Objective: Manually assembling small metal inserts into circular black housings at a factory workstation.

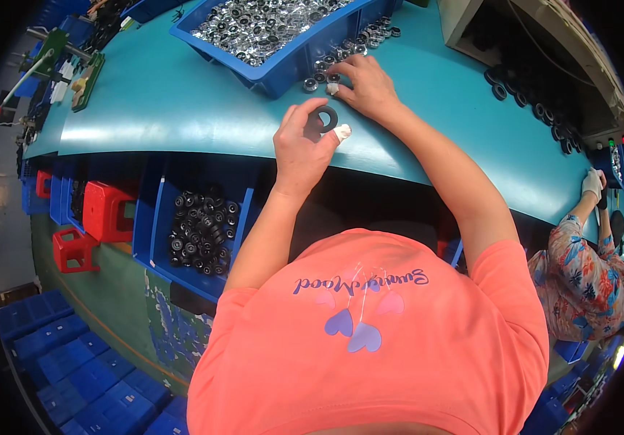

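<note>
My left hand point(302, 151) is raised just off the table's front edge. It pinches a black rubber ring point(331, 112), like a small tyre, between its fingers and thumb. My right hand point(370, 88) rests on the table among small silver-and-black wheel hubs point(311, 85), its thumb and forefinger closed around one hub point(334, 77) that is partly hidden. White tape wraps both thumbs. Right behind the hands stands a blue bin point(275, 78) heaped with shiny hubs, and more hubs lie in a row along its right side.
The teal table point(181, 116) curves across the view. Black rings point(518, 98) lie at the right beside a pale housing point(573, 51). Below the table, a blue crate point(154, 246) holds black wheels. Red stools point(109, 210) stand left. A green hand press point(54, 54) sits far left. Another person's gloved hand point(592, 185) is far right.
</note>
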Motion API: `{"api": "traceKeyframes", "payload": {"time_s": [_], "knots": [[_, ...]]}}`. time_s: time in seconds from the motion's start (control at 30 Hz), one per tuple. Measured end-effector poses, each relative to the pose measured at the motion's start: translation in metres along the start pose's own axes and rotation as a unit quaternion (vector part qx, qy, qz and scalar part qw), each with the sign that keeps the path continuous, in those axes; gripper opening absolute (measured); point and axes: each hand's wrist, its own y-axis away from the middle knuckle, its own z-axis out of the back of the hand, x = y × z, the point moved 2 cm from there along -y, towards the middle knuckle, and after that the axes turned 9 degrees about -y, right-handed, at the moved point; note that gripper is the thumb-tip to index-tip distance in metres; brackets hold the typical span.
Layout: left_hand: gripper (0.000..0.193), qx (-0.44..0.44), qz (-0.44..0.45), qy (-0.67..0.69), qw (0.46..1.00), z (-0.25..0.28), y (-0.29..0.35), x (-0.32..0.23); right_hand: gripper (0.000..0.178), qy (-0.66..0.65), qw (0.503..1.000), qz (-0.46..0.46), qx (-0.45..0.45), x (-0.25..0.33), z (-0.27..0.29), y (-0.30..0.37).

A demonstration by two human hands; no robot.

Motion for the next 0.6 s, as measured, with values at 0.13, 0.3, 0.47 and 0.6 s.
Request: {"api": "traceKeyframes", "payload": {"time_s": [0.13,0.3,0.47,0.6], "knots": [[0.048,-0.010,-0.019,-0.018,1.000,0.001,0.002,-0.001,0.030,-0.011,1.000,0.006,-0.002,-0.006,0.002,0.001],[0.041,0.049,0.049,0.179,0.981,-0.002,0.002,0.018,0.032,-0.121,0.992,-0.019,0.023,-0.010,0.018,0.013],[0.057,0.183,0.208,0.601,0.749,-0.016,0.002,0.033,0.037,-0.345,0.935,-0.083,-0.012,-0.004,0.031,0.034],[0.057,0.182,0.242,0.683,0.664,-0.026,0.002,0.036,0.040,-0.468,0.867,-0.169,0.032,-0.004,0.039,0.045]]}}
